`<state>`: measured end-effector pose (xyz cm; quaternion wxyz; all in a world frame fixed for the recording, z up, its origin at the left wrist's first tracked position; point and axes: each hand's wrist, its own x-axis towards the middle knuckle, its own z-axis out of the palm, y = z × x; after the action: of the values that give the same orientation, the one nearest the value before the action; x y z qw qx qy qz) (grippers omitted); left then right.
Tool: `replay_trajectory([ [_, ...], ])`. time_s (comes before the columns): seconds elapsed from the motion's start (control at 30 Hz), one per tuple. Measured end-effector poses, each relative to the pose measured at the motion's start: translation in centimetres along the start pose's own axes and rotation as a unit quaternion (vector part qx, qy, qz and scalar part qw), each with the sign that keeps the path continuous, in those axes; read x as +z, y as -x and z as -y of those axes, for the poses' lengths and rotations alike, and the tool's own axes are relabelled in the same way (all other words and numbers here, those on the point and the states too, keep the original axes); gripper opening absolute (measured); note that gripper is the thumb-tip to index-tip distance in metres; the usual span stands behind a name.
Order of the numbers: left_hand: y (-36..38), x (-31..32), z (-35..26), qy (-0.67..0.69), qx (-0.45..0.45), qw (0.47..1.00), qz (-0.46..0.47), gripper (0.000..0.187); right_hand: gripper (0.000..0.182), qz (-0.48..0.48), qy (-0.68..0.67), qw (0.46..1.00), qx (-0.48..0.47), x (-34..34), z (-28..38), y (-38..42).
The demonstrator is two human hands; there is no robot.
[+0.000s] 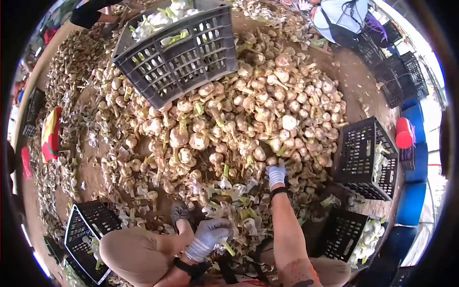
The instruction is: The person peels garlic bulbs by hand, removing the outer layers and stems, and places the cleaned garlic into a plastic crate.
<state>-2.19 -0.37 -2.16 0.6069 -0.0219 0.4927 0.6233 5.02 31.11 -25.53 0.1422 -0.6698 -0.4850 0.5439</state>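
Note:
My left hand (210, 237), in a striped grey-and-white glove, is closed low in the view, in front of my knee. A pale green stem (227, 247) sticks out beside its fingers; the rest of what it holds is hidden. My right hand (276, 175), also gloved, reaches to the near edge of a big heap of garlic bulbs (248, 119). Its fingers are around a garlic bulb (271, 161) there. Loose peelings and cut stems (239, 196) lie on the ground between my hands and the heap.
A black crate (179, 57) with white garlic stands on the heap. More crates (366, 158) (342, 234) (91, 229) stand right and left of me. Blue containers (412, 203) and a red cylindrical object (404, 133) are at the right. Other people are partly visible at the top.

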Motion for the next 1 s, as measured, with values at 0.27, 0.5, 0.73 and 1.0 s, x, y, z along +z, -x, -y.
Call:
replay_trajectory([
  [0.27,-1.7,-1.0,1.7,-0.038,0.005,0.998,-0.047,0.023,0.037,0.079,0.216,0.92,-0.318,-0.1,-1.9,7.2],
  [0.5,-2.2,0.5,0.3,-0.218,0.102,0.961,-0.137,0.073,0.054,0.254,0.205,0.773,-0.544,-3.6,7.8,25.3],
  [0.73,-0.3,1.6,0.2,-0.296,0.249,0.918,-0.088,0.063,0.043,0.257,-0.246,0.925,-0.135,-7.4,7.6,27.6],
  [1.0,1.2,3.2,-0.2,-0.585,0.407,0.697,-0.079,0.049,0.035,0.315,-0.195,0.929,-0.009,-7.8,7.4,31.4],
])
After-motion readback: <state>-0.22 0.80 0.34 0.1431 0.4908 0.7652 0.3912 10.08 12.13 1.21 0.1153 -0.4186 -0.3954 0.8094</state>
